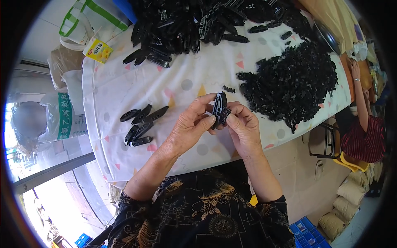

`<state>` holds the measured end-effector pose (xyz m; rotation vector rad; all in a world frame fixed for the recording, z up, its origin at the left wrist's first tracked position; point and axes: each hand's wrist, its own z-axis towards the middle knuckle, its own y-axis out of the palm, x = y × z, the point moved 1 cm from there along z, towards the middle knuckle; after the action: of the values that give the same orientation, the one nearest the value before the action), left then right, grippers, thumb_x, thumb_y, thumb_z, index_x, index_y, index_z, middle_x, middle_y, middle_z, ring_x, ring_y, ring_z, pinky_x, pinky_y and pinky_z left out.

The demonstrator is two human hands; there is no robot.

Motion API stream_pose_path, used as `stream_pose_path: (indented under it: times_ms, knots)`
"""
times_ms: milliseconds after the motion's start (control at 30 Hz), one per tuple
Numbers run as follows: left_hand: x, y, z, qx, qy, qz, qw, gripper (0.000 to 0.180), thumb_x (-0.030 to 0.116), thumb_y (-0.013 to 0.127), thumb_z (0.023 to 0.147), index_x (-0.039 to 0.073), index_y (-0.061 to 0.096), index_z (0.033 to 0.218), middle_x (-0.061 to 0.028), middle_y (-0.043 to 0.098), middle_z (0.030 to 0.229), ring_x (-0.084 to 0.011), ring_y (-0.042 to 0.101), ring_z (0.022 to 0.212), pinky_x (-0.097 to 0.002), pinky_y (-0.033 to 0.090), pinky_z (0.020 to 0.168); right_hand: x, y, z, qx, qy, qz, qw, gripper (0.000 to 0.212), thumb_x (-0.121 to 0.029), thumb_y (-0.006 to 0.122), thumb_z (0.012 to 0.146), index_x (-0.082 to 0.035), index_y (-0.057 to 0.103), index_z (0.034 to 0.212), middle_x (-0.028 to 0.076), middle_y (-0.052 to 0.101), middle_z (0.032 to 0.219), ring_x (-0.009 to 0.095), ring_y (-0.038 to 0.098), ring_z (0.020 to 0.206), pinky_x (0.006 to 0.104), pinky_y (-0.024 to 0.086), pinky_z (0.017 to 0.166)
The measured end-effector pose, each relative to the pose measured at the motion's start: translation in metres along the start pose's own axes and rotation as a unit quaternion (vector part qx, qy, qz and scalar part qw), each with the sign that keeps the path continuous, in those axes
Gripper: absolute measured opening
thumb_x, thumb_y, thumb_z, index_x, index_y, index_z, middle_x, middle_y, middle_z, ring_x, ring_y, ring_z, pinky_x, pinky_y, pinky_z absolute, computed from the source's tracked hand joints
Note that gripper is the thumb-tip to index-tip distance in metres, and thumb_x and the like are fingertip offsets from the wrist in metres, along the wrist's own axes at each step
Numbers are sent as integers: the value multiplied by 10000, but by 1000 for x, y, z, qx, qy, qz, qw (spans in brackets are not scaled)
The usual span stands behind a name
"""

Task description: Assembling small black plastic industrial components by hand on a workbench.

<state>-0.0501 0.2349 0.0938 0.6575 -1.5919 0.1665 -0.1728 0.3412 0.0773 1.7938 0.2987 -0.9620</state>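
My left hand (186, 128) grips a long, oval black plastic part (220, 101) upright over the table, thumb on its face. Its visible side is ribbed and shiny. Close against that part, my right hand (247, 130) pinches a small black plastic piece (226, 115) between thumb and fingers; whether the two pieces are joined I cannot tell. Left of my hands lies a loose group of several similar oval parts (142, 124). A big heap of oval parts (186, 29) fills the far side, and a pile of small black pieces (293, 78) spreads to the right.
A patterned white cloth (136, 89) covers the table. At its far left stand a yellow drink carton (98, 51) and a green-trimmed white bag (93, 20). Another person (364, 134) sits at the right. Sacks (347, 202) and a blue crate (308, 232) rest on the floor.
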Motion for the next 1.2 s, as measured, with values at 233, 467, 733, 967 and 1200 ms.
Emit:
stream_pose_path:
  times_ms: [233, 467, 733, 967, 1200]
  knots:
    - [8, -9, 8, -13, -12, 19, 1000, 495, -42, 465, 926, 81, 353, 1393, -104, 575, 1107, -164, 616, 883, -261, 502, 701, -1, 6, 11, 1, 8, -37, 999, 83, -92, 671, 857, -44, 604, 855, 34, 593, 997, 125, 558, 810, 290, 464, 698]
    - [6, -21, 16, -13, -25, 13, 1000, 496, -60, 458, 922, 85, 362, 1387, -95, 571, 1119, -152, 613, 882, -258, 503, 711, 6, 9, 23, 34, 44, -42, 998, 85, -100, 678, 853, -49, 612, 836, 32, 601, 1006, 118, 557, 791, 291, 466, 708]
    - [11, -27, 14, 22, 0, 112, 993, 534, -66, 553, 865, 63, 350, 1341, -105, 567, 1091, -119, 597, 883, -257, 513, 745, 14, 20, 32, 53, 24, -110, 992, 79, -60, 681, 849, -30, 611, 829, 24, 546, 1010, 97, 530, 885, 240, 442, 803]
    - [-5, -18, -1, 79, 1, 107, 991, 598, -108, 574, 834, 50, 288, 1334, -87, 558, 1065, -150, 591, 992, -287, 493, 854, 23, 21, 22, 42, 8, -230, 972, 71, -15, 670, 837, 3, 603, 821, 50, 536, 1064, 112, 527, 909, 243, 434, 820]
    - [-13, -17, -2, 127, 26, 69, 989, 526, -94, 548, 866, 54, 297, 1303, -89, 568, 1071, -143, 584, 992, -284, 491, 832, 18, 31, 31, 25, 34, -227, 973, 58, 11, 659, 836, 8, 602, 824, 55, 553, 1056, 103, 547, 890, 233, 460, 792]
